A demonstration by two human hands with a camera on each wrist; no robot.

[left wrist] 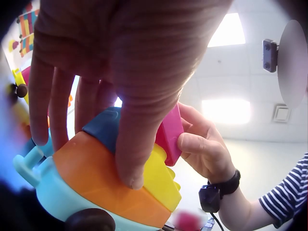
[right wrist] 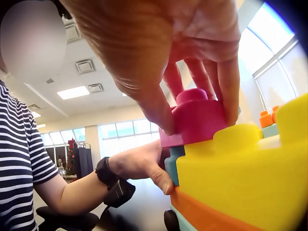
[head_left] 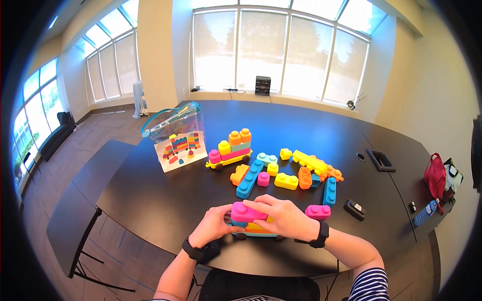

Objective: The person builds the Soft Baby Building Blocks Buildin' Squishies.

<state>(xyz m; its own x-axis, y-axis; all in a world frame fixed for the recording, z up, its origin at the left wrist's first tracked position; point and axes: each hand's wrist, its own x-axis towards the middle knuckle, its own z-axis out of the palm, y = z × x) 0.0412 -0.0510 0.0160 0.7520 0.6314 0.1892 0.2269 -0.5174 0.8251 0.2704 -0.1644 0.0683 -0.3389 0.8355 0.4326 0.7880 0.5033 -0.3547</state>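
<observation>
My right hand point(head_left: 288, 216) pinches a pink toy block point(head_left: 243, 212) between thumb and fingers. In the right wrist view the block sits over a yellow block point(right wrist: 231, 168) and a blue block point(left wrist: 106, 126). These rest on an orange block point(left wrist: 96, 166) on a light-blue wheeled base point(left wrist: 62, 197), making a toy wagon near the table's front edge. My left hand point(head_left: 211, 224) grips the wagon's left end, its thumb along the orange and yellow side and its fingers round the far side.
Beyond the hands are a finished-looking block train car point(head_left: 230, 153), a long blue block point(head_left: 249, 179), a loose pink block point(head_left: 318, 212) and several other blocks. A clear bag point(head_left: 181, 145) stands at the back left. A black device point(head_left: 355, 209) and a bottle point(head_left: 426, 212) lie to the right.
</observation>
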